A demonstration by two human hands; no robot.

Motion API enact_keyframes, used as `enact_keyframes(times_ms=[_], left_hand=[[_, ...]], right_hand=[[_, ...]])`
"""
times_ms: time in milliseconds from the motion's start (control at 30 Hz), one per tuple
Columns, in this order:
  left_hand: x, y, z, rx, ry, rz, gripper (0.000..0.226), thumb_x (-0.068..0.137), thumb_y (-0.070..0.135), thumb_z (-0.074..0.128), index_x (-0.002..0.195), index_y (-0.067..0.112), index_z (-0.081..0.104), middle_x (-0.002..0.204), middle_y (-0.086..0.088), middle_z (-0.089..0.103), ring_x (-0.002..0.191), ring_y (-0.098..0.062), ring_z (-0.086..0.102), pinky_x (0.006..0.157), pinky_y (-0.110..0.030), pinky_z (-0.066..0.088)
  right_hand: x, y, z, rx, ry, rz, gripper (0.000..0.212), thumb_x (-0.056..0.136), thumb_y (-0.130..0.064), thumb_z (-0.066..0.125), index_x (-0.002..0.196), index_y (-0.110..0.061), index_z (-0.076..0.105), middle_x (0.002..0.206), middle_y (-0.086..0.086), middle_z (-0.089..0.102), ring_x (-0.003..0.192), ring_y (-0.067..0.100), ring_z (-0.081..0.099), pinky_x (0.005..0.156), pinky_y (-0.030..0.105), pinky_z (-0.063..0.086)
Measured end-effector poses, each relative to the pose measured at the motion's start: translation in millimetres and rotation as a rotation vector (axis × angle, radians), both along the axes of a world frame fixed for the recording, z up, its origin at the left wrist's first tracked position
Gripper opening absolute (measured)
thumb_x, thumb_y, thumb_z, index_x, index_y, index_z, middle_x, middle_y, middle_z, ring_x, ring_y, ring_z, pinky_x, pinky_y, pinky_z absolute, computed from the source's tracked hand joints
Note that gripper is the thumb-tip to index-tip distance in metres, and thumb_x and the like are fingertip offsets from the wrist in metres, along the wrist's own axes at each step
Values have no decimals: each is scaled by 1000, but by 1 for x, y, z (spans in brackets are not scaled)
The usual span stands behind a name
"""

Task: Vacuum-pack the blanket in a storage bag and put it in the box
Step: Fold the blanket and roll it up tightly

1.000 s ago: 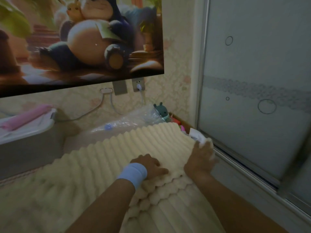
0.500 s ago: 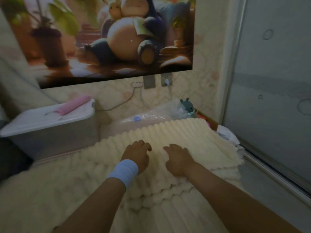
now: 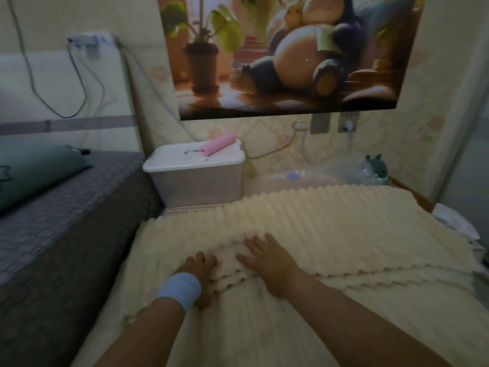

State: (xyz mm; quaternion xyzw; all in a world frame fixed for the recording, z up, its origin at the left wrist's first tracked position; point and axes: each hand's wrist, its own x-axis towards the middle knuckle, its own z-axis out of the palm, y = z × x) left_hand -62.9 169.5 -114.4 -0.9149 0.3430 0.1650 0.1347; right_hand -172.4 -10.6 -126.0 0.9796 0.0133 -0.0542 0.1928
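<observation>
A cream ribbed blanket [image 3: 330, 234] lies folded over itself on the floor in front of me. My right hand [image 3: 267, 258] lies flat on the folded edge, fingers spread. My left hand [image 3: 199, 268], a blue band on its wrist, rests beside it at that edge with its fingers bent into the folds. Beyond the blanket lies a clear plastic storage bag [image 3: 328, 176] with a blue valve. A white lidded storage box [image 3: 195, 178] stands against the wall, a pink pump [image 3: 218, 145] on its lid.
A grey bed [image 3: 53, 234] with a green pillow [image 3: 31, 170] runs along the left. A teal toy [image 3: 375, 168] sits by the bag. Cables hang from wall sockets [image 3: 348, 124]. A glass sliding door [image 3: 473, 154] closes off the right. White paper [image 3: 455, 221] lies at the blanket's right edge.
My view has swung left, bringing the bed and box into sight. My right hand came in from the blanket's right edge to the middle; both hands slid left along the fold.
</observation>
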Motion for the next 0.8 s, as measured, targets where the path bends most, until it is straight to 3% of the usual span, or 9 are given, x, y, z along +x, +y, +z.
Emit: enact_keyframes(times_ms=[100,200,333,400,433,533,600,667,800], left_hand=[[8,14,-4,-103,20,-15,72,84,22,65,144,27,26,144,-9,31,128,-32,39,99,-40,40],[21,25,16,-251,-8,9,53,87,27,61,136,25,40,138,-9,43,122,-29,48,99,-34,39],[50,47,76,-331,-218,103,47,91,33,58,137,28,46,142,-6,44,126,-28,47,103,-32,38],[57,58,96,-198,-270,86,55,89,44,58,140,32,42,145,-5,41,129,-28,44,105,-35,36],[58,63,100,-76,-172,68,58,90,43,58,144,31,38,148,-5,38,132,-28,42,106,-35,35],[63,72,84,258,514,287,64,91,38,62,147,26,36,147,-2,43,130,-25,47,102,-37,43],[71,78,74,91,730,473,51,87,45,63,132,21,55,120,-1,65,109,-22,63,86,-34,50],[89,74,66,-157,508,457,37,93,39,57,119,13,63,106,-3,69,98,-24,66,78,-33,51],[130,60,63,-217,5,332,33,97,19,46,127,15,60,132,-10,56,112,-28,59,90,-34,51]], right_hand=[[8,5,-2,-10,51,-125,94,89,-31,63,158,-26,0,165,15,-4,152,33,1,119,54,11],[10,11,5,66,-20,-168,85,91,-28,62,157,-24,10,163,13,12,148,31,17,114,50,20],[25,23,15,222,-199,-151,55,98,-27,48,151,-25,32,147,11,43,127,31,49,98,42,40],[33,29,28,343,-268,-178,46,98,-32,47,143,-27,45,132,6,56,117,29,57,92,39,45],[38,31,33,389,-205,-195,42,95,-35,52,136,-25,54,128,6,60,114,27,59,92,37,46],[47,36,47,492,312,-299,37,80,-39,66,104,-13,74,109,10,71,92,27,67,84,36,54],[58,32,52,736,327,-367,39,78,-44,64,94,-11,75,100,8,73,82,27,70,82,40,57],[75,26,59,878,124,-362,37,90,-39,58,109,-11,73,113,6,71,98,27,68,90,40,55],[123,18,63,569,-56,-273,36,96,-33,48,128,-27,63,138,-1,57,124,22,54,103,35,44]])
